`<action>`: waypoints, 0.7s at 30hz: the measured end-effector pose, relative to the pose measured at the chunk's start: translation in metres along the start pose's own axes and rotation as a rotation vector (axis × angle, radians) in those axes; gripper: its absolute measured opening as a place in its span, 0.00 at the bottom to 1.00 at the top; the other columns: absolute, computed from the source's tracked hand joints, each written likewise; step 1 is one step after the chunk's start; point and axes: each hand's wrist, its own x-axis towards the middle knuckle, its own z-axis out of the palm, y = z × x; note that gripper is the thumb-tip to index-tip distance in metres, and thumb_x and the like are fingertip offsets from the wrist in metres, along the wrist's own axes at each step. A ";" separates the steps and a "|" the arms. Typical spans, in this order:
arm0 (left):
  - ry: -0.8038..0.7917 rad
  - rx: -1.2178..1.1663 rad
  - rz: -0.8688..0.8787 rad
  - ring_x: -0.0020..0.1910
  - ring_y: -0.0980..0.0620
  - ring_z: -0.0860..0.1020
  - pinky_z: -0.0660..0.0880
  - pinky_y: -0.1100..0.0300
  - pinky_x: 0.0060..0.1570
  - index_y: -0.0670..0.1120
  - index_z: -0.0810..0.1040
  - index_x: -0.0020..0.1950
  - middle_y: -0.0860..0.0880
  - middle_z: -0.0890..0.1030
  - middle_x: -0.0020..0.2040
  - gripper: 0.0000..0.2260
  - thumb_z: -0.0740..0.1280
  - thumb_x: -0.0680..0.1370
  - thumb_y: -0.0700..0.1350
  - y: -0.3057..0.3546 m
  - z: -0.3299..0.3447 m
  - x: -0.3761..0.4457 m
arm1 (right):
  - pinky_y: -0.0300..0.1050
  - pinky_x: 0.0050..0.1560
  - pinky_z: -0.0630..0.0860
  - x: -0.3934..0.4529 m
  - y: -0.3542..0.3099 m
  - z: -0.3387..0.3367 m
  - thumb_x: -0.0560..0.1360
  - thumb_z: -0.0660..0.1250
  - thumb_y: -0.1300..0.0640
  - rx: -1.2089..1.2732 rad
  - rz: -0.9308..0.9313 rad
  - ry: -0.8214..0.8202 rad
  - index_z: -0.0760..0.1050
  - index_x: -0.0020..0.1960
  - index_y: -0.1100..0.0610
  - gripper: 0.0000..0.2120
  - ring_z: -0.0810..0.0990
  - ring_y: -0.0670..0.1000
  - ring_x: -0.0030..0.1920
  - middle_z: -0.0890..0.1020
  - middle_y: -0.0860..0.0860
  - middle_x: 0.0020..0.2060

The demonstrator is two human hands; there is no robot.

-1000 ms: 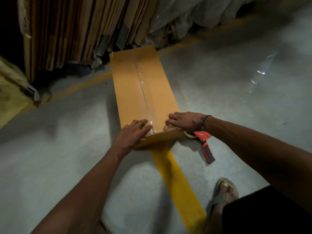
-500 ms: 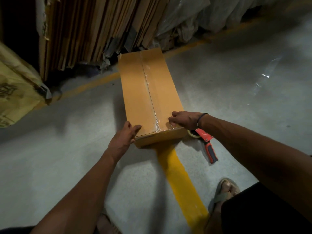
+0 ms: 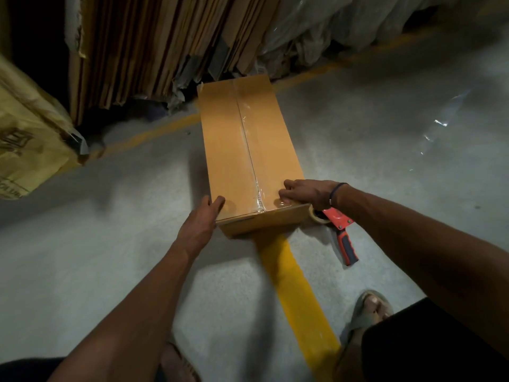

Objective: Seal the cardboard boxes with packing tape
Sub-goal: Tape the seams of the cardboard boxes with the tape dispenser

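With the box [image 3: 248, 150] on the floor before me, my right hand [image 3: 305, 193] presses flat on the tape [image 3: 252, 161] end at its near edge, my left hand [image 3: 205, 216] open against its near-left corner; I should rub firmly outward.

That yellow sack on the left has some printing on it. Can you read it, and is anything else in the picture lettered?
Yellow sack: dark printed marks, with a few letters near its lower edge, all cut off and too blurred to read.
Box: plain, no print on the faces that show.
Tape gun: no label that can be read.
Cardboard sheets stacked behind: no lettering that shows.
So nothing can be quoted.
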 end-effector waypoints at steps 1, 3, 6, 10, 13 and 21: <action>0.004 -0.012 -0.006 0.45 0.48 0.74 0.73 0.55 0.42 0.54 0.65 0.67 0.48 0.67 0.54 0.22 0.68 0.79 0.38 0.003 0.000 0.001 | 0.48 0.45 0.68 0.001 -0.002 0.002 0.70 0.68 0.74 -0.008 0.002 0.027 0.69 0.63 0.53 0.27 0.72 0.55 0.50 0.69 0.52 0.57; 0.020 -0.034 -0.065 0.44 0.47 0.75 0.76 0.52 0.42 0.55 0.64 0.66 0.48 0.66 0.53 0.23 0.68 0.78 0.36 0.004 0.002 0.004 | 0.47 0.45 0.67 0.001 -0.004 0.001 0.69 0.69 0.74 -0.006 0.011 0.035 0.69 0.61 0.53 0.27 0.71 0.52 0.49 0.68 0.50 0.55; 0.045 -0.078 -0.151 0.43 0.46 0.76 0.79 0.49 0.39 0.57 0.64 0.65 0.48 0.69 0.50 0.28 0.70 0.75 0.32 0.008 0.004 0.007 | 0.48 0.45 0.71 0.001 -0.004 0.005 0.70 0.69 0.73 0.034 0.043 0.070 0.69 0.59 0.50 0.25 0.72 0.52 0.49 0.68 0.49 0.54; 0.050 -0.146 -0.181 0.38 0.49 0.78 0.77 0.53 0.31 0.55 0.64 0.62 0.49 0.76 0.43 0.29 0.74 0.72 0.34 0.018 0.007 0.010 | 0.49 0.46 0.73 0.001 -0.013 0.017 0.72 0.67 0.72 0.110 0.165 0.178 0.70 0.55 0.47 0.23 0.72 0.52 0.50 0.67 0.47 0.51; 0.091 -0.140 -0.217 0.40 0.48 0.79 0.79 0.54 0.33 0.55 0.63 0.63 0.49 0.77 0.45 0.30 0.78 0.72 0.39 0.023 0.011 0.011 | 0.47 0.47 0.69 0.003 -0.025 0.022 0.72 0.65 0.72 0.171 0.277 0.221 0.71 0.55 0.49 0.20 0.71 0.54 0.54 0.70 0.50 0.55; 0.086 -0.184 -0.458 0.61 0.36 0.79 0.78 0.47 0.55 0.40 0.61 0.75 0.38 0.78 0.65 0.41 0.77 0.74 0.60 0.053 -0.001 0.006 | 0.52 0.55 0.77 0.009 -0.035 0.021 0.67 0.79 0.37 0.530 0.538 0.368 0.71 0.56 0.49 0.27 0.71 0.55 0.57 0.68 0.52 0.58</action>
